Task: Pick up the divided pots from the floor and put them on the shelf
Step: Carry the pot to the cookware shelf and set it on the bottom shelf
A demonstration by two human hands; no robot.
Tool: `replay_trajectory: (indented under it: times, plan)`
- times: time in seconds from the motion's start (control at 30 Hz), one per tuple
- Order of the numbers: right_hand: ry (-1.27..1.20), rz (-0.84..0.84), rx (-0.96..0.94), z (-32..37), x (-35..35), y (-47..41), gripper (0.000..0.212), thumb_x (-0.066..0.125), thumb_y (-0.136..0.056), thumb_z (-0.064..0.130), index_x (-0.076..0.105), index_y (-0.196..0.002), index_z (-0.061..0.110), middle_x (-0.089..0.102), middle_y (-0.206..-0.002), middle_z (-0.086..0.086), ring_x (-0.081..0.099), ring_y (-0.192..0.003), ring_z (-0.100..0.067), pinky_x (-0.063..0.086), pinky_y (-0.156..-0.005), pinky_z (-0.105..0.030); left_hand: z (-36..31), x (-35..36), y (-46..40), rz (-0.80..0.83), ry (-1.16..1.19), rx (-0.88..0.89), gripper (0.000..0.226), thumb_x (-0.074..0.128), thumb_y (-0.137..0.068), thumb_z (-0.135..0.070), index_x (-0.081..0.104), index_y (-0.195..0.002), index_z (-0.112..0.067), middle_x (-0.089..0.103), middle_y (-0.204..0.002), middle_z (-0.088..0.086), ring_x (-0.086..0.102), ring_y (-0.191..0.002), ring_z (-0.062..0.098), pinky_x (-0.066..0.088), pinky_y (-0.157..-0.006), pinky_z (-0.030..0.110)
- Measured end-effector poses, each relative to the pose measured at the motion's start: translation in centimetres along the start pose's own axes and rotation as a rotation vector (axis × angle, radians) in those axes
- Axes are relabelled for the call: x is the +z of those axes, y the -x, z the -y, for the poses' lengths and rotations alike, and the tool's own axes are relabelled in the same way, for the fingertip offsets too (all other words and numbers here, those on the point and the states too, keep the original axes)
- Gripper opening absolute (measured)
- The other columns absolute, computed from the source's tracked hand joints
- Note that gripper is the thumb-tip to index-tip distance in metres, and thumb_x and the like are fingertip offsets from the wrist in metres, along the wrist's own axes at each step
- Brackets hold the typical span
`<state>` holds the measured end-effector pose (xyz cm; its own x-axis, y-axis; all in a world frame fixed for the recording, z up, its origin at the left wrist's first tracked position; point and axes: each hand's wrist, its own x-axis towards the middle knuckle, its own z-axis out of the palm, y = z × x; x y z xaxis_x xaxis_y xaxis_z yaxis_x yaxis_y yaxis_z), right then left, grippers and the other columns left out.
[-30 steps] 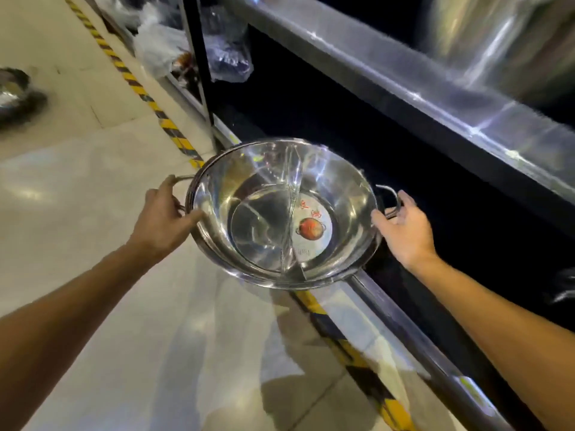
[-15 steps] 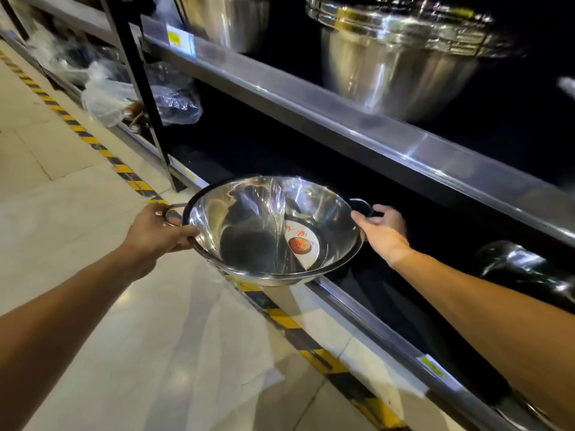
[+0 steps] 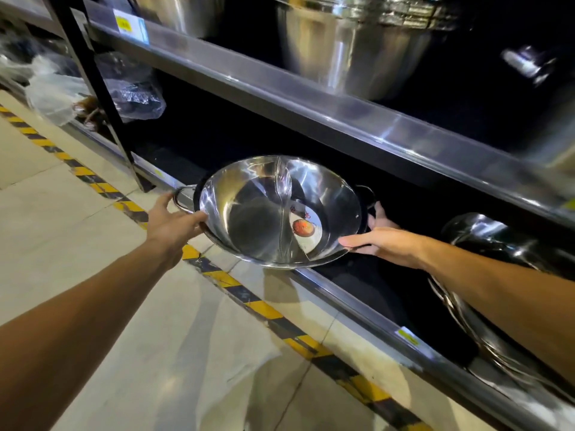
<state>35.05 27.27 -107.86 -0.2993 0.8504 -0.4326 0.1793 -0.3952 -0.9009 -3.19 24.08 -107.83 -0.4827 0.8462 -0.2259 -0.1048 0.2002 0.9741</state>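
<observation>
A shiny steel divided pot [image 3: 249,213] with a curved centre wall and a round label with a red picture is held level over the front edge of the bottom shelf [image 3: 357,309], partly inside the dark opening. My left hand [image 3: 171,222] grips its left rim by the loop handle. My right hand [image 3: 382,239] supports the right rim from below, with the thumb laid on the rim beside the right handle.
Stacked steel pots [image 3: 485,241] lie on the bottom shelf right of my right arm. Large steel pots [image 3: 351,48] stand on the shelf above. A black upright post [image 3: 102,113] and plastic-wrapped goods [image 3: 130,91] are at left. Yellow-black tape [image 3: 236,290] runs along the tiled floor.
Both hands have carried the pot forward and to the right, from over the floor tape to the bottom shelf opening. My view has moved closer to the shelves.
</observation>
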Motion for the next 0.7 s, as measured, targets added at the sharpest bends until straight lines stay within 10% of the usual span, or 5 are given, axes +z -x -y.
replay_trajectory:
  times: [0.27,0.7]
  plan:
    - [-0.031,-0.346,-0.136,-2.2,-1.3,0.5,0.102,0.077,-0.079,-0.011,0.022,-0.158,0.022,0.048,-0.154,0.0,0.054,-0.136,-0.028,0.054,-0.097,-0.04,0.2,4.7,0.1,0.332,-0.063,-0.053,0.124,0.07,-0.072,0.019,-0.006,-0.155,-0.032,0.052,-0.139,0.025,0.056,-0.125,0.033,0.036,-0.113,0.056]
    - [0.154,-0.661,-0.013,-5.3,-1.5,0.0,0.081,0.077,-0.086,0.007,0.036,-0.155,0.02,0.051,-0.152,-0.006,0.048,-0.14,-0.023,0.04,-0.116,-0.044,3.2,8.6,-1.1,0.431,-0.146,-0.109,0.12,0.074,-0.077,0.009,-0.006,-0.155,-0.035,0.041,-0.152,0.017,0.043,-0.138,0.028,0.032,-0.115,0.058]
